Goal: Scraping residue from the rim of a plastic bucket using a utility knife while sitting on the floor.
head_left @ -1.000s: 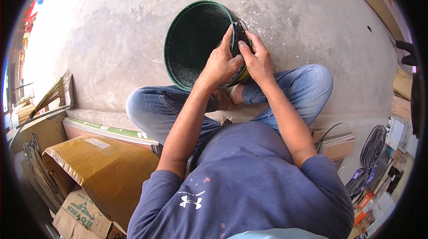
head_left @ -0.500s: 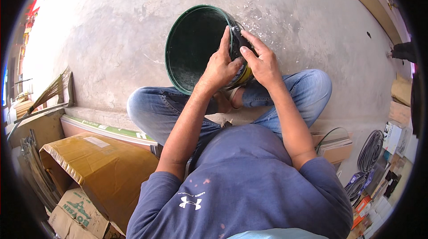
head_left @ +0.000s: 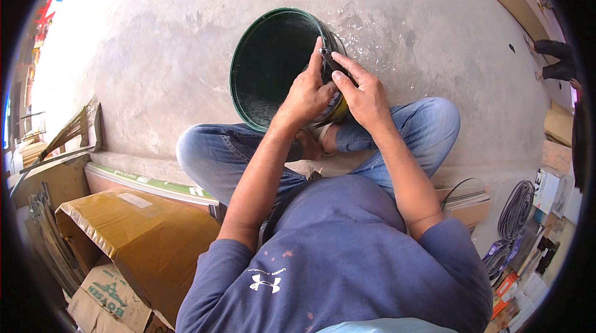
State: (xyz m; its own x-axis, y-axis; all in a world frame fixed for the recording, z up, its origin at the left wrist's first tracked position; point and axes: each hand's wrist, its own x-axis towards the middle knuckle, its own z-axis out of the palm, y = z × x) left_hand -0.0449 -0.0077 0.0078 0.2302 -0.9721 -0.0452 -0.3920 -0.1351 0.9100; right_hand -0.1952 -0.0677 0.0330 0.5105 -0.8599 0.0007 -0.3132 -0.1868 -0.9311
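A dark green bucket (head_left: 232, 75) lies tilted on the floor in front of my crossed legs, its wide mouth facing up and to the left. My left hand (head_left: 305, 98) is closed on the bucket's right side, with the index finger stretched along the rim. In my right hand (head_left: 366, 100) is a small black tool with a shiny tip (head_left: 329, 60), pinched between thumb and fingers and set against the bucket's rim. The kind of tool cannot be made out. White shavings (head_left: 357, 38) are scattered over the concrete just beyond the bucket.
On the left stand a large cardboard box (head_left: 149, 227) and a broom (head_left: 71, 128). A coil of dark hose or cable (head_left: 515, 212) lies at the right among boxes. Another person's dark-clothed leg (head_left: 555, 50) shows at the far right, near a wooden board (head_left: 518, 7).
The black tool and my right hand have shifted slightly down and left along the rim. My left hand stays almost in place. At the far right the other person's leg has moved.
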